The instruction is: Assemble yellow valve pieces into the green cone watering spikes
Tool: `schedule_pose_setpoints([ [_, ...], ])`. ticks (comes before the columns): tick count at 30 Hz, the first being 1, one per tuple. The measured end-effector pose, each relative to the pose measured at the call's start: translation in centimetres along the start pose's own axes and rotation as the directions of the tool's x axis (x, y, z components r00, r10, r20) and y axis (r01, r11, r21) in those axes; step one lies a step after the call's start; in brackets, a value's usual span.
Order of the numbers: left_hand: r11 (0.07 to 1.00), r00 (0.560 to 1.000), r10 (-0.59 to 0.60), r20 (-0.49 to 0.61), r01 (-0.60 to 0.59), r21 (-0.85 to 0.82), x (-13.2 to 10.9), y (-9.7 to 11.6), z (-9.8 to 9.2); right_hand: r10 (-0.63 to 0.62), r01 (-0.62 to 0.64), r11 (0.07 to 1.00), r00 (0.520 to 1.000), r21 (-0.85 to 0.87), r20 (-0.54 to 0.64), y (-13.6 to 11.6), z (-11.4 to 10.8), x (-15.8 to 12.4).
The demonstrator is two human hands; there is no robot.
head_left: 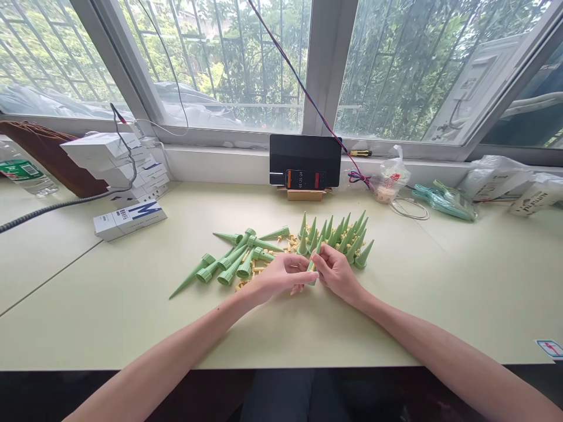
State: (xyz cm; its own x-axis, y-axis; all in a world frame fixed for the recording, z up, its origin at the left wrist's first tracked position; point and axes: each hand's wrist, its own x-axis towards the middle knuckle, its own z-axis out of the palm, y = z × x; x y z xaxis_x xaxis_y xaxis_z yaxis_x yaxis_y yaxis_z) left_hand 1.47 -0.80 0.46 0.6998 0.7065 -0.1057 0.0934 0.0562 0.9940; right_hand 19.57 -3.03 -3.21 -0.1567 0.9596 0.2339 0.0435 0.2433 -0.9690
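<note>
1. The held green spike point(319, 244) is between the two hands, above the near edge of the pile, tilted with its narrow tip up
2. The right hand point(338, 272) pinches its side between thumb and fingers, the tip poking above the grip
3. The left hand point(279, 274) grips lower, thumb across the wide base end
4. Just beyond the right hand, upright spikes point(347, 234) crowd together; loose spikes point(226, 264) and yellow pegs point(258, 271) lie by the left

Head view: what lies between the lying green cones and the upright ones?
Loose small yellow pieces, seen in the head view; the left hand hides the near part.
</note>
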Motion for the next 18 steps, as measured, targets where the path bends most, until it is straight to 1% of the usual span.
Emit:
schedule_pose_setpoints([
  [18, 1.0, 1.0, 0.0, -0.007, 0.0, 0.024, -0.04, -0.15, -0.05, 0.004, -0.004, 1.0, 1.0, -0.003, -0.002, 0.1, -0.02, 0.05],
])
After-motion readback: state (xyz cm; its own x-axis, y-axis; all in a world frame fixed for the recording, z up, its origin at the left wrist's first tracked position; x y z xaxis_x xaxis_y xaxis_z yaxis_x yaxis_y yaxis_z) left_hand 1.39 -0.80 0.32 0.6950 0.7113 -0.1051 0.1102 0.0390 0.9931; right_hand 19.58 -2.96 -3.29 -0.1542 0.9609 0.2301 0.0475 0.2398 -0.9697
